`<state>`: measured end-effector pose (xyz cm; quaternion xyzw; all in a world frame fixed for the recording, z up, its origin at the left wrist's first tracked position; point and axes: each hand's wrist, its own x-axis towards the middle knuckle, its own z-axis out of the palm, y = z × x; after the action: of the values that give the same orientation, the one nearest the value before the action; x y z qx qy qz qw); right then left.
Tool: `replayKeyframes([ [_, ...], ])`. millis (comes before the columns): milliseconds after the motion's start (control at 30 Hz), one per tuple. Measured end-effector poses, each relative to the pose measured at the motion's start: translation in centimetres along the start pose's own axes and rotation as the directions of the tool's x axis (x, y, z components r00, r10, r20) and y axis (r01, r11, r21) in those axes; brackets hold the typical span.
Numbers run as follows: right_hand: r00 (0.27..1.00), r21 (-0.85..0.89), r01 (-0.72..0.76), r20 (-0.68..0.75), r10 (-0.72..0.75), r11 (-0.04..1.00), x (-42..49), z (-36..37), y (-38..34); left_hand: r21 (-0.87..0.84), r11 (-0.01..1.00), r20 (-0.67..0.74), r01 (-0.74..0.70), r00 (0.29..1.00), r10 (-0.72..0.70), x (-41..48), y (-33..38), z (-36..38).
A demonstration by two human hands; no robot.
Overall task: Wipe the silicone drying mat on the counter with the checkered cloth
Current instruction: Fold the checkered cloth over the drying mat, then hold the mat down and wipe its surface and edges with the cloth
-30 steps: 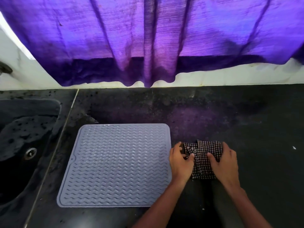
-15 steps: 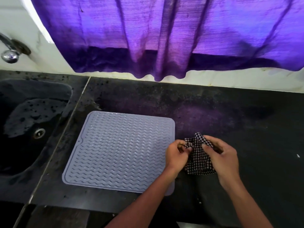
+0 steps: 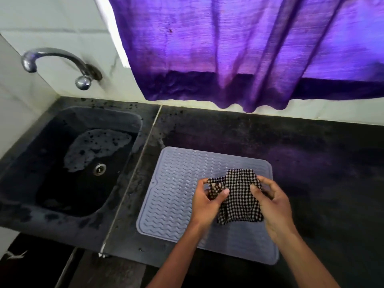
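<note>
- both hands have the cloth bunched up between them, held over the right half of the mat
- left hand pinches the cloth's left edge, thumb on top and fingers curled under; right hand grips the right edge the same way, fingers closed on the fabric
- the cloth sags between the two grips and its lower hem hangs just past the thumbs toward the person; can't tell if that hem actually touches the mat or floats just above it
- vs a second ago: back then the cloth was lying on the bare counter just right of the mat with both hands pressed on it, half a second ago it was lifted and being gathered, still off the mat's right edge, and now the whole grip has slid left so it's over the mat
- the mat looks like it's in the same spot, flat on the counter, left of and under the grip, its near edge close to the counter's front
- the view has swung too: the sink is well left of the hands and fully in shot now, and so is the tap above it
- purple curtain hangs behind the counter, well beyond the hands
</note>
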<state>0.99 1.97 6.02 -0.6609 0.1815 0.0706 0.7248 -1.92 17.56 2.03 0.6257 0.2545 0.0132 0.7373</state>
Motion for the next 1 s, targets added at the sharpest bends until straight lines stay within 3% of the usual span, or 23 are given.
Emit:
replayKeyframes([
  [133,0.993,0.021,-0.121,0.0,0.121,0.992,0.8,5.2,1.2,0.171,0.984,-0.054,-0.047,0.997,0.057,2.9,1.2,-4.6],
  [233,0.996,0.004,-0.089,-0.009,0.089,0.996,1.5,9.1,1.7,0.246,0.967,-0.055,-0.067,0.995,0.083,5.2,2.5,-7.5],
  [333,0.999,-0.081,-0.04,-0.01,0.039,0.996,2.1,12.4,2.1,0.328,0.941,-0.035,-0.088,0.994,0.106,7.2,3.5,-9.8],
  [600,0.993,-0.33,-0.113,-0.014,0.114,0.937,3.5,15.2,2.5,0.452,0.885,0.041,-0.112,0.994,0.105,10.2,4.5,-13.0],
  [700,0.996,-0.594,0.069,-0.007,-0.091,0.801,3.6,15.6,1.9,0.499,0.863,0.015,-0.077,0.997,0.08,10.5,4.3,-12.3],
  [767,0.948,-0.751,0.276,0.113,-0.296,0.599,3.2,16.2,1.8,0.549,0.834,0.003,-0.054,0.998,0.062,10.7,4.3,-11.8],
  [833,0.911,-0.784,0.389,0.248,-0.33,0.484,2.4,17.4,2.3,0.594,0.802,-0.004,-0.055,0.997,0.071,10.6,4.4,-11.6],
  [900,0.921,-0.773,0.386,0.295,-0.254,0.503,1.6,18.7,3.0,0.608,0.79,-0.006,-0.086,0.994,0.113,10.5,4.5,-12.0],
  [1000,0.94,-0.782,0.337,0.251,-0.23,0.524,0.8,19.8,4.4,0.588,0.802,0.013,-0.107,0.992,0.122,10.7,4.5,-13.2],
])
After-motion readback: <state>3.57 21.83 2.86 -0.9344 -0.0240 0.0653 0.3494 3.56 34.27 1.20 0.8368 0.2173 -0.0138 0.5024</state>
